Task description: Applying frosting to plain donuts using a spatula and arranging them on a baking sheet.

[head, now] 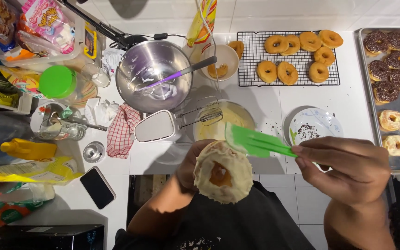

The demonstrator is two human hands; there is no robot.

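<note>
White counter below, left hand (191, 167) fingers cup an iced doughnut (223, 172); right hand (348, 170) fingers pinch a green spatula (255, 142)

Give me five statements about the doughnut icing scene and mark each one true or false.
1. The left hand holds an iced doughnut. True.
2. The right hand holds a purple spatula. False: it holds a green spatula; the purple-handled one lies in the steel bowl.
3. Plain doughnuts sit on the wire rack. True.
4. The hand mixer is held in a hand. False: it lies on the counter, beaters over the cream bowl.
5. The baking tray holds only chocolate-topped doughnuts. False: white-iced ones lie there too.
</note>
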